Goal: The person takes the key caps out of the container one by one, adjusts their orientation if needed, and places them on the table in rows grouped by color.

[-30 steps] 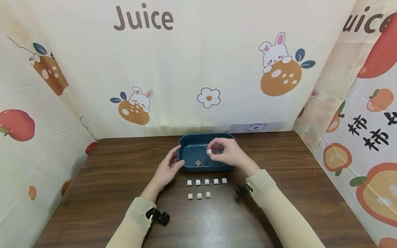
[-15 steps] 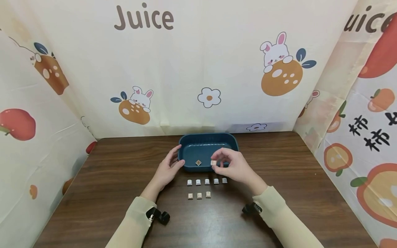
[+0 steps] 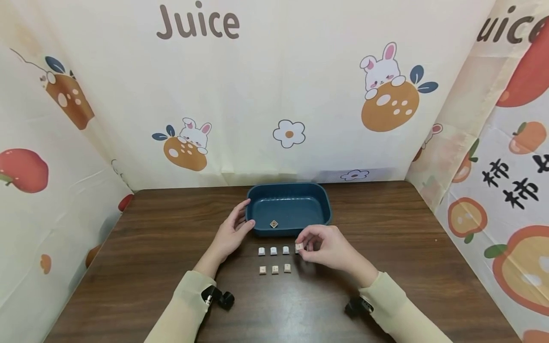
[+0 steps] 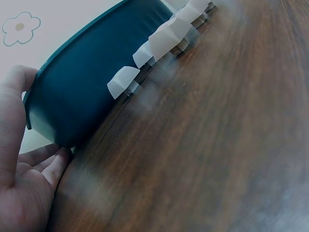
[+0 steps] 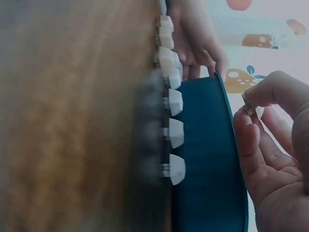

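Note:
With thumb and fingertips, my right hand (image 3: 326,245) pinches a pale keycap (image 3: 299,247) over the right part of the back row, in front of the tray. In the right wrist view the keycap (image 5: 255,109) shows only partly between the fingers. My left hand (image 3: 229,237) rests against the left end of the dark blue tray (image 3: 291,233), fingers spread on its outside. One keycap (image 3: 273,224), brown underside up, lies in the tray. White back-row keycaps (image 3: 273,251) stand on the table, the right end hidden by my hand. Nearer are three cream keycaps (image 3: 275,269).
The brown wooden table (image 3: 171,224) carries everything. A printed curtain (image 3: 257,85) hangs behind the tray and along both sides. Small black wrist cameras (image 3: 223,300) stick out from both sleeves. In the left wrist view the tray wall (image 4: 77,82) rises close behind the keycaps.
My right hand has carried the pinched keycap from above the tray toward me and down to the back row, covering its right end. My left hand has stayed at the tray.

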### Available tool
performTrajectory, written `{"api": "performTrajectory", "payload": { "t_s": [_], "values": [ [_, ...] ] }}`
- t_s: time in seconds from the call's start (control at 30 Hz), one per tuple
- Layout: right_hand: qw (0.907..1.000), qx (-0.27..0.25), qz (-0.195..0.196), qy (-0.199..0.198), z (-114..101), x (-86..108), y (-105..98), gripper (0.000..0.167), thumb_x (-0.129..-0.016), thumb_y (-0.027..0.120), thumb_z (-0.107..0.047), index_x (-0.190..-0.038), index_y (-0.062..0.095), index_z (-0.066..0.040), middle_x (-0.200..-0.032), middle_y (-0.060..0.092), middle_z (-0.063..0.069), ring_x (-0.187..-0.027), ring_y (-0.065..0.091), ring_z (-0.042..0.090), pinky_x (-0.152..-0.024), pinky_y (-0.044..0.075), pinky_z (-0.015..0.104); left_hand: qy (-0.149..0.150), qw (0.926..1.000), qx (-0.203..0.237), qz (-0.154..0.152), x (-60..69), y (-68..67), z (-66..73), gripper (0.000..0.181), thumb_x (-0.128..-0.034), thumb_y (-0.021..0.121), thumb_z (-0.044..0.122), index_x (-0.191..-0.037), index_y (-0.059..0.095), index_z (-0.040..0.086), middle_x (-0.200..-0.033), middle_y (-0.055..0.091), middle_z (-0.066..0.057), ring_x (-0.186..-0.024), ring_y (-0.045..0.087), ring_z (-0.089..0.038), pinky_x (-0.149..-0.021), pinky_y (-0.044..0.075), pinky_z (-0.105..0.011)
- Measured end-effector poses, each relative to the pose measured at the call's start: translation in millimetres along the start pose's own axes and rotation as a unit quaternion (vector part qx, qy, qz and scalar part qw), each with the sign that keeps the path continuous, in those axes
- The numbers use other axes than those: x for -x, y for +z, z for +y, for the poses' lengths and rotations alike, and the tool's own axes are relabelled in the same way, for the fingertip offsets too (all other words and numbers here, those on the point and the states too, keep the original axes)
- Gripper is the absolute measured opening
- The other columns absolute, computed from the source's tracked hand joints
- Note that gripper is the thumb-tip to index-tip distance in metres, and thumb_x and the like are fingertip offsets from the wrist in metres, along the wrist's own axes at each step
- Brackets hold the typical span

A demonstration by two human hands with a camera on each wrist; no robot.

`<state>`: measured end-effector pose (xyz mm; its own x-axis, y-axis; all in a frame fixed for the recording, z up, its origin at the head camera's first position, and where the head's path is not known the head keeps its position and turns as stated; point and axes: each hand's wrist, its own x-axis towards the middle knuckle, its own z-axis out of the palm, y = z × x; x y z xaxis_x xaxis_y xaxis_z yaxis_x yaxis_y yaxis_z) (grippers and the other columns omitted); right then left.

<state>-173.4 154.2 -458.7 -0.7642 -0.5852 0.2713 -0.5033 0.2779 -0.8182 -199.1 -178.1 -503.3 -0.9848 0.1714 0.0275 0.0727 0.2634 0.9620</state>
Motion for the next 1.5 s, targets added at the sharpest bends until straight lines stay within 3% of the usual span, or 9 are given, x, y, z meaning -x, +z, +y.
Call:
{"api": "performTrajectory", "payload": {
  "t_s": [0.17,0.37,0.63,0.9,1.17,1.5],
  "values": [
    [0.9998,-0.012,-0.010,0.010,0,8.5,2,0.027,-0.087,0.089,0.001,-0.103,0.076,-0.017,-0.097,0.076,-0.006,-0.081,0.072,0.014,-0.070,0.065,0.033,-0.015,0.9999,0.003,-0.001,-0.7,0.3,1.7,0.067,-0.1118,0.066,0.020,-0.172,0.035,0.023,-0.169,0.041,-0.023,-0.155,0.043,-0.041,-0.126,0.038,-0.054],
    [0.9995,-0.019,-0.020,0.013,2,16.2,3,0.026,-0.087,0.089,0.002,-0.105,0.076,-0.013,-0.097,0.077,-0.001,-0.081,0.075,0.011,-0.069,0.065,0.030,0.002,1.0000,-0.002,0.001,-0.6,0.2,-2.1,0.065,-0.1108,0.069,0.027,-0.169,0.039,0.031,-0.166,0.046,-0.018,-0.153,0.048,-0.037,-0.125,0.041,-0.052],
    [0.9984,-0.029,-0.046,0.014,3,22.0,7,0.026,-0.087,0.085,0.008,-0.110,0.080,-0.003,-0.104,0.078,0.004,-0.083,0.078,0.011,-0.074,0.068,0.033,0.004,1.0000,-0.008,0.000,-1.1,0.4,-3.0,0.065,-0.1111,0.068,0.032,-0.169,0.039,0.032,-0.166,0.047,-0.017,-0.152,0.049,-0.037,-0.125,0.041,-0.052],
    [0.9973,-0.005,-0.069,0.027,5,22.6,13,0.025,-0.086,0.083,0.008,-0.107,0.081,-0.006,-0.103,0.077,0.000,-0.083,0.076,0.007,-0.074,0.067,0.029,0.006,1.0000,-0.006,0.003,0.0,0.8,-2.2,0.065,-0.1109,0.068,0.028,-0.169,0.040,0.031,-0.165,0.048,-0.018,-0.152,0.049,-0.037,-0.125,0.041,-0.051],
    [0.9938,0.046,-0.090,0.048,6,22.4,16,0.017,-0.089,0.090,-0.008,-0.101,0.083,-0.018,-0.091,0.074,-0.010,-0.070,0.065,0.002,-0.062,0.059,0.025,0.006,1.0000,0.000,0.002,-0.6,1.0,-1.4,0.065,-0.1106,0.069,0.028,-0.169,0.041,0.030,-0.165,0.048,-0.019,-0.153,0.048,-0.038,-0.126,0.040,-0.052],
    [0.9898,0.085,-0.099,0.058,5,21.5,17,0.014,-0.091,0.090,-0.012,-0.101,0.083,-0.018,-0.093,0.076,-0.011,-0.067,0.062,-0.002,-0.061,0.058,0.023,0.003,0.9999,-0.010,0.001,0.2,-0.1,-2.7,0.065,-0.1111,0.068,0.030,-0.170,0.039,0.031,-0.166,0.047,-0.017,-0.153,0.048,-0.037,-0.125,0.041,-0.052]
  ]
}}
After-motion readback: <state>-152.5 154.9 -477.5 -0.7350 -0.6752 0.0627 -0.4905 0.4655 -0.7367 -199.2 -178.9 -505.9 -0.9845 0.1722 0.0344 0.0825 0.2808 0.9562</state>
